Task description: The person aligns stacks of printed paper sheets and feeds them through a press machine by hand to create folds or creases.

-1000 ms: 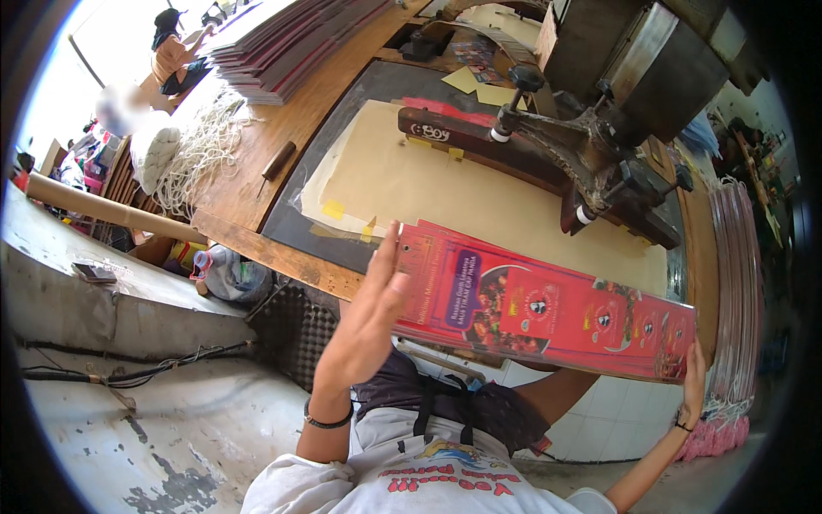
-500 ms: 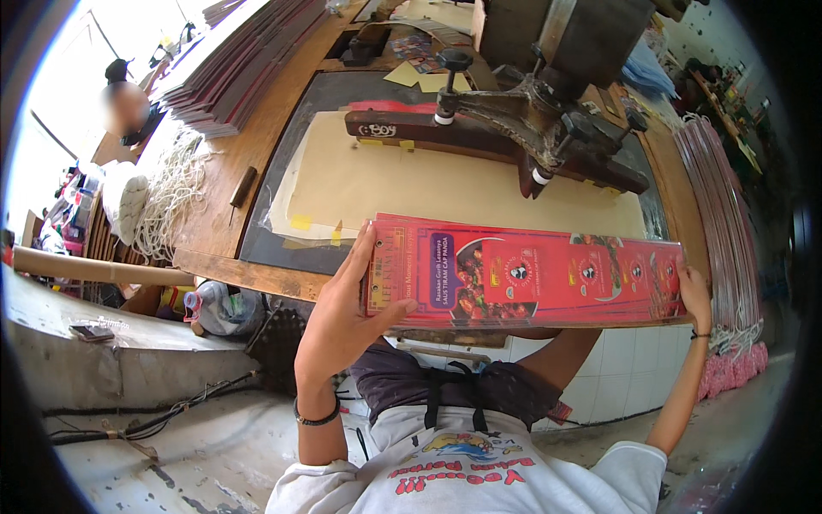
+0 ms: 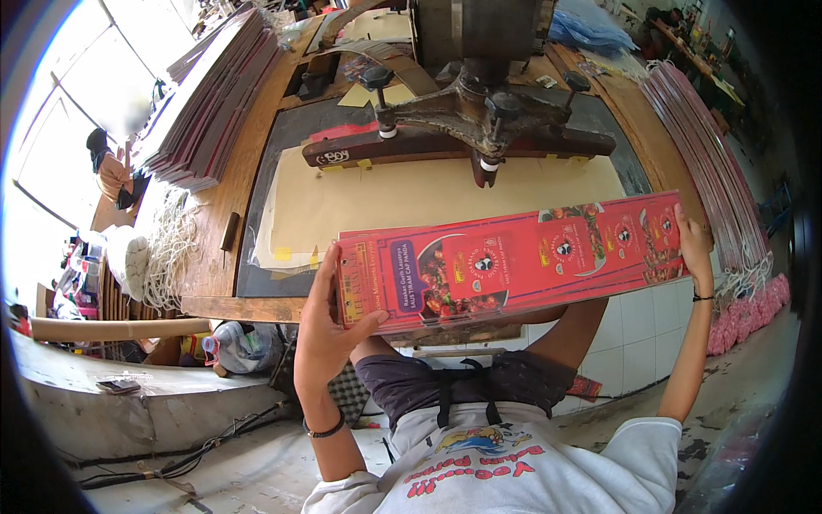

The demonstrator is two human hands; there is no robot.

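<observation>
A stack of long red printed sheets (image 3: 505, 257) spans the space between my two hands, over the near edge of the table. My left hand (image 3: 328, 330) grips its left end, the thumb lying on top. At the other end my right hand (image 3: 695, 240) is closed round the edge, partly hidden behind the sheets. The right end sits higher than the left. Beyond the stack, a dark metal press with a long bar (image 3: 462, 147) stands over cream card sheets (image 3: 411, 193) on a black board (image 3: 272, 184).
Tall bundles of printed sheets stand at the left (image 3: 210, 103) and the right (image 3: 706, 158) of the table. White cord (image 3: 175, 244) hangs at the left edge, near a dark-handled tool (image 3: 229, 231). Another person (image 3: 111, 171) is far left. Pink cord (image 3: 745, 315) hangs at the right.
My view has shifted to the right. The sheet stack has tilted, its right end rising and its left end dropping slightly, with both hands still on it.
</observation>
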